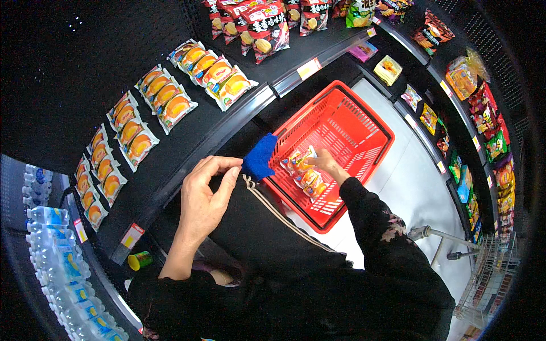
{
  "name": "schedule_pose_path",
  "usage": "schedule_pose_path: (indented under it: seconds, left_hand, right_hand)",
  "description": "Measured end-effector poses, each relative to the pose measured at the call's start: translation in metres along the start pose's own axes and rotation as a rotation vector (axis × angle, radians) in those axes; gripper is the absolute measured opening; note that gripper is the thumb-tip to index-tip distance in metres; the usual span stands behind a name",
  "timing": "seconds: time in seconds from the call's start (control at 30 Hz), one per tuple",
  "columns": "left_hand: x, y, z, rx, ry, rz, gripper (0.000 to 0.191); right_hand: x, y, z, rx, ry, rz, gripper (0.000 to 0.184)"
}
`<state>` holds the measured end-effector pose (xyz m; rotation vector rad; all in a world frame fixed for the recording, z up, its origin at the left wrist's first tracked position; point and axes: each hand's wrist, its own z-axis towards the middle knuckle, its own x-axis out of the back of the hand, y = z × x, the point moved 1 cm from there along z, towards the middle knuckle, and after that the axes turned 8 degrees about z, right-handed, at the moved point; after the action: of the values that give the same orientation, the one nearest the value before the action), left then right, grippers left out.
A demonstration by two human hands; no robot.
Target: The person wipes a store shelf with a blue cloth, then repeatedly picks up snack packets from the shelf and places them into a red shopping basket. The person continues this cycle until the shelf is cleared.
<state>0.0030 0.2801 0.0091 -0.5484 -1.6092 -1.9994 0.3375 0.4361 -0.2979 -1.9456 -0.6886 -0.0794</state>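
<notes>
In front of me a red plastic shopping basket stands on the floor, its near rim by my trouser leg. My right hand reaches down into it, thumb and fingers on a white-and-orange packaged bun. Other packaged buns lie beside it on the basket's slotted bottom. A blue cloth hangs against the basket's left rim. My left hand pinches its edge between thumb and forefinger, outside the basket.
A dark shelf on the left carries several rows of packaged buns. Red snack bags stand at its far end. Bottled water is at lower left. Snack shelves curve along the right, near a wire shopping cart.
</notes>
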Motion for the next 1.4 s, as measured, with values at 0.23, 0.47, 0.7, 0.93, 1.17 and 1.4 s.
schedule_pose_path:
  seconds: [0.23,0.47,0.7,0.93,1.17,1.4]
  left_hand:
    - [0.004,0.002,0.002,0.035,-0.030,0.075,0.013]
    - [-0.001,-0.007,0.003,0.123,0.008,-0.160,0.013]
    - [0.003,-0.041,0.018,0.314,0.066,-0.433,0.026]
    - [0.002,-0.081,0.064,0.523,0.011,-0.712,0.052]
    - [-0.008,-0.091,0.120,0.552,0.014,-0.911,0.052]
    - [-0.026,-0.056,0.122,0.526,-0.037,-0.887,0.025]
  right_hand:
    - [-0.034,0.007,0.050,0.093,0.011,-0.269,0.044]
    - [-0.036,0.020,0.044,0.045,0.158,-0.083,0.067]
    - [0.011,-0.046,0.022,0.360,0.309,0.142,0.041]
    - [0.007,-0.250,-0.060,0.828,0.270,0.200,0.030]
    - [-0.033,-0.325,-0.011,0.859,0.201,-0.089,0.042]
    - [-0.033,-0.299,-0.005,0.888,0.209,0.341,0.045]
